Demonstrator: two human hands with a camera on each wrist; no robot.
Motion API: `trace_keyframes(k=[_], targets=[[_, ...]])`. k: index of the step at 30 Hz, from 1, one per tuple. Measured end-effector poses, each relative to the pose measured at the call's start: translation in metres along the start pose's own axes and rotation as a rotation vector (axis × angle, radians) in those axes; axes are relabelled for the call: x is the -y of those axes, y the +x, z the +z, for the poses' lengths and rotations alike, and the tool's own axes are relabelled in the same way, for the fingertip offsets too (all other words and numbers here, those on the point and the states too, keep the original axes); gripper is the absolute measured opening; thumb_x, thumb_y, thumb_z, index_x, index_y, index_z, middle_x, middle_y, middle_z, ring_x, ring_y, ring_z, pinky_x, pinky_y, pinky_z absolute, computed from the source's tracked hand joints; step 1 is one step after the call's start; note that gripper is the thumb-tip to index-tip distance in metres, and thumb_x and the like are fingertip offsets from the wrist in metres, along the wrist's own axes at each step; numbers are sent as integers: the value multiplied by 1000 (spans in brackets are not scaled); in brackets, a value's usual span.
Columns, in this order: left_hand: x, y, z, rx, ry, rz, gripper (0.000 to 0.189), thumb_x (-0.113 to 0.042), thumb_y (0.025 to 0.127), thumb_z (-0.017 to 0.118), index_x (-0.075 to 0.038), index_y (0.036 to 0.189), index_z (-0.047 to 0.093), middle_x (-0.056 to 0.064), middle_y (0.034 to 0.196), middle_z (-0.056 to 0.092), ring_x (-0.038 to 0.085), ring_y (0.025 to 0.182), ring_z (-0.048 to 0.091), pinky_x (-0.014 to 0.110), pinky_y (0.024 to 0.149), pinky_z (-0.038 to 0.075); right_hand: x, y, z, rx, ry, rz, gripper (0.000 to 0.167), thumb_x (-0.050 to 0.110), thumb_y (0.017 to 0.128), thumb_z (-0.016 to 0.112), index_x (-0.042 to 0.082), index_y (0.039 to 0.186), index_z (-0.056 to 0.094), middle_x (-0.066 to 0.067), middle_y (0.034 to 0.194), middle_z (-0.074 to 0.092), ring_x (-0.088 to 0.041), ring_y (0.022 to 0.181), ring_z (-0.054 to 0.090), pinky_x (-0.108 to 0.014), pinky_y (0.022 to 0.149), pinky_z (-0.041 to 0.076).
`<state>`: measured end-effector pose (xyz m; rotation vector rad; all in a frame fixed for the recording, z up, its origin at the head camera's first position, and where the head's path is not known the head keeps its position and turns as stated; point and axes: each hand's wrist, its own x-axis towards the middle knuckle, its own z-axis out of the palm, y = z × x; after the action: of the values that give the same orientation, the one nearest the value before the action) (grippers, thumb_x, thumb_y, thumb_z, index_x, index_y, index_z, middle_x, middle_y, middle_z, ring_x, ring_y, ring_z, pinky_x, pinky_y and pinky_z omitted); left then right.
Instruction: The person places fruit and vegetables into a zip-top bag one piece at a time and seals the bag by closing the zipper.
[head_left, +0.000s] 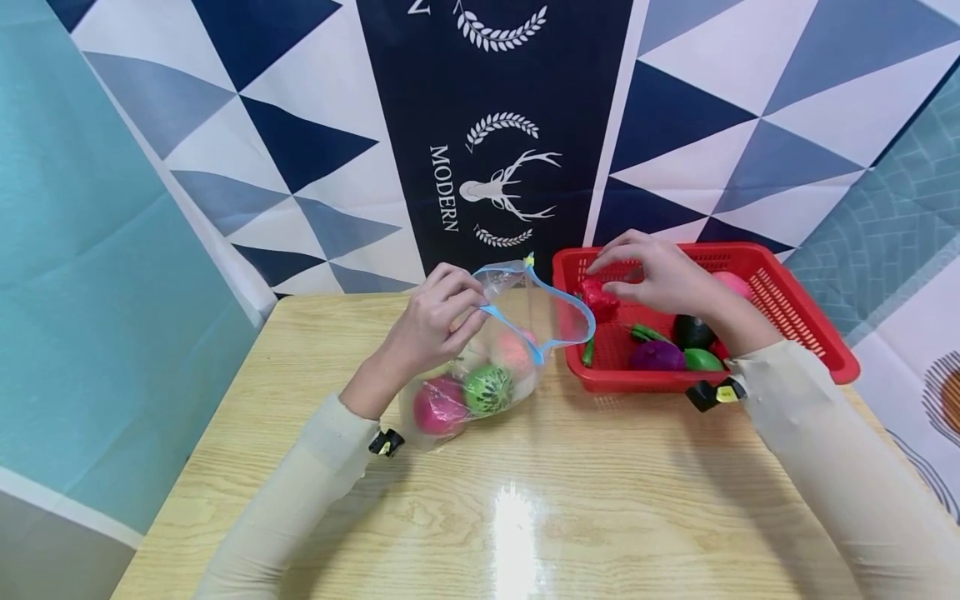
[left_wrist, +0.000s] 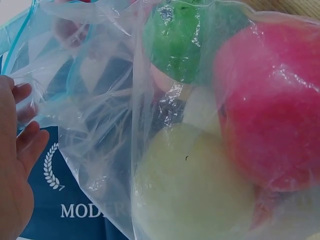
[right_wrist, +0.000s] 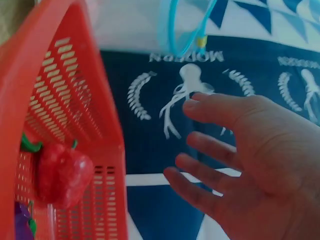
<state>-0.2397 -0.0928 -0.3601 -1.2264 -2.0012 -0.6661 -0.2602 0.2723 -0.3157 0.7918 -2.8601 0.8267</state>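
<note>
Freezer bag, clear with a blue zip rim, rests on the wooden table, its mouth gaping toward the basket and a yellow slider at the rim's far end. The left hand has its thumb and fingers clamped on the near-left stretch of that rim. Inside the bag, a pink-red fruit lies beside a green watermelon with dark markings, a salmon-pink fruit sits nearer the mouth, and the left wrist view also shows a pale yellow-green fruit.

The right hand holds nothing — its fingers are apart, over the left part of the red basket. In the head view its fingertips overlap a red bell pepper; the right wrist view shows them apart from it. The pepper lies in the basket with a green chili near it; to the right are a purple vegetable, a dark rounded item, a smooth green one and, farther back, a pink one
</note>
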Motion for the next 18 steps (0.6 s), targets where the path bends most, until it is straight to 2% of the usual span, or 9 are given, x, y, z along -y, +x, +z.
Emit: trace_keyframes(k=[2, 5, 8, 12, 18], targets=[[0, 0, -1, 7, -2, -6, 7, -5, 98, 72, -3, 93, 76, 15, 105, 77, 34, 108, 67, 46, 98, 63, -6, 7, 2, 37, -17, 31, 35, 5, 99, 81, 8, 134, 81, -23, 149, 65, -42, 132, 63, -26, 87, 60], [0, -1, -2, 14, -11, -17, 7, -7, 97, 72, -3, 92, 74, 15, 105, 76, 34, 109, 68, 47, 99, 64, -18, 18, 8, 87, -32, 66, 40, 8, 99, 81, 6, 139, 77, -28, 150, 63, -47, 135, 60, -47, 93, 66], [0, -2, -4, 19, -19, -28, 8, -8, 96, 71, -2, 91, 73, 15, 104, 76, 35, 112, 69, 48, 102, 65, -28, 27, 14, 134, -31, 107, 45, 9, 100, 81, 3, 144, 73, -31, 152, 61, -51, 140, 55, -64, 105, 63], [0, -2, -6, 17, -19, -29, 10, -9, 95, 69, -2, 90, 73, 14, 105, 77, 35, 114, 71, 48, 102, 66, -40, 37, 22, 187, 4, 168, 52, 9, 101, 80, 1, 150, 68, -32, 157, 60, -52, 147, 51, -70, 114, 56], [0, -1, -8, 17, -10, -17, 12, -9, 95, 68, -4, 84, 69, 16, 112, 81, 35, 114, 72, 46, 99, 67, -57, 46, 28, 253, 25, 223, 59, 12, 101, 81, -1, 156, 62, -34, 158, 59, -54, 146, 53, -73, 118, 53]])
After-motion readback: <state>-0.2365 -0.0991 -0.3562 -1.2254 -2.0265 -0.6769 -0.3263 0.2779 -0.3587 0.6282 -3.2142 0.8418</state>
